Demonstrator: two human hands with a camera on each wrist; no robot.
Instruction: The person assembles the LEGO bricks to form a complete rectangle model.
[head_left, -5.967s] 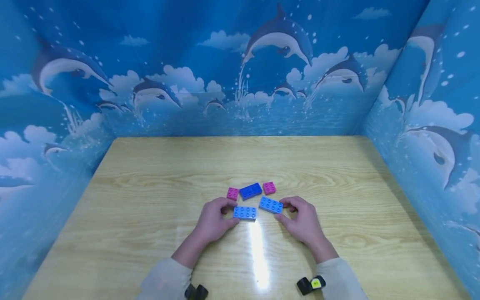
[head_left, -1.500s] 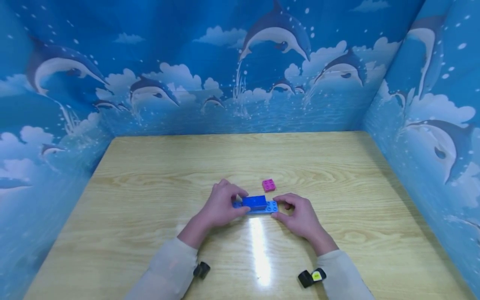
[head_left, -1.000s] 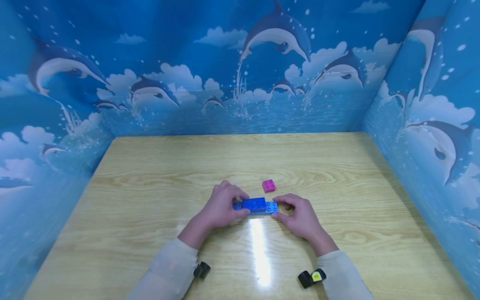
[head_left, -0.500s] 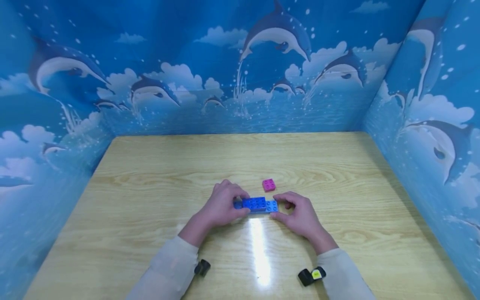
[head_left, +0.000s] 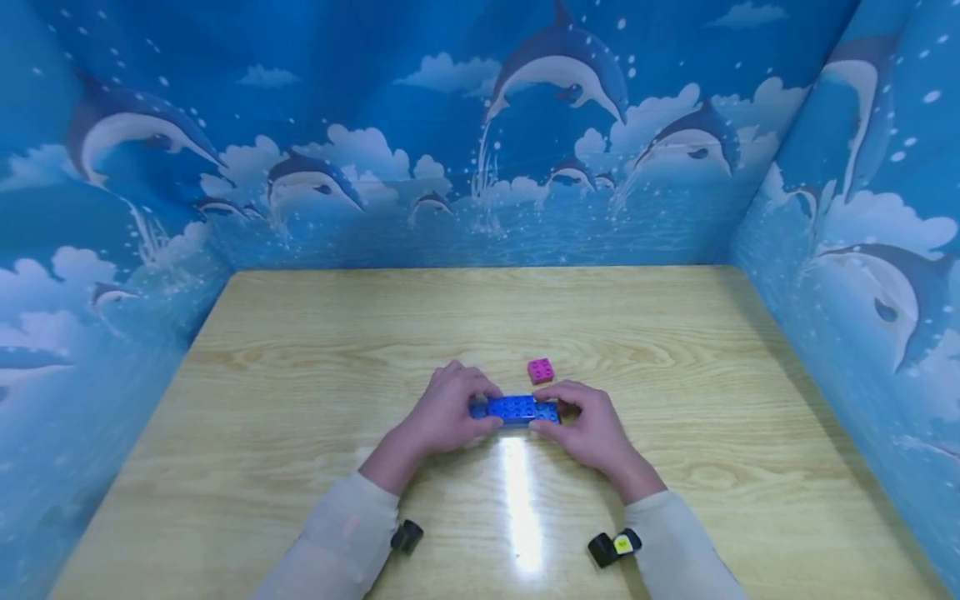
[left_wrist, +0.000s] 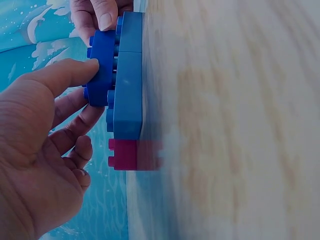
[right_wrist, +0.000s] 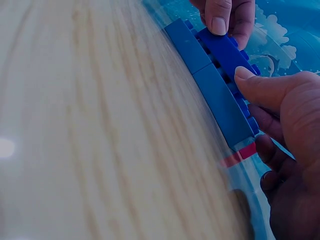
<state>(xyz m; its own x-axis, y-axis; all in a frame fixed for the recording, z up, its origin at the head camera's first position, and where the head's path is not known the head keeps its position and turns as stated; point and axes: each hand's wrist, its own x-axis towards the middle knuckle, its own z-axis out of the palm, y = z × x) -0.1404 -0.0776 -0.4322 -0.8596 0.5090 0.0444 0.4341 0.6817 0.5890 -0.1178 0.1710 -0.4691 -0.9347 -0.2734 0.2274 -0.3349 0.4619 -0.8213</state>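
Note:
A dark blue toy brick (head_left: 512,407) lies across two lighter blue bricks (left_wrist: 128,92) set end to end on the table. In the left wrist view, studs of the lower bricks (right_wrist: 222,102) show in a narrow gap beneath it. My left hand (head_left: 450,410) pinches the dark blue brick near its left end, thumb on the near side. At the other end, the right hand (head_left: 588,421) pinches the same brick, its thumb on the near face in the right wrist view. Both hands partly cover the lower bricks' ends.
A small pink brick (head_left: 541,371) lies behind the right end of the row. Another pink brick (left_wrist: 124,155) shows past the left end in the left wrist view, hidden in the head view. Dolphin-printed curtains (head_left: 480,217) border the wooden table (head_left: 300,333).
The lighter bricks, earlier apart, now meet end to end. My left hand has brought the dark blue brick onto them. The right hand has shifted left from a lighter brick to the dark blue one.

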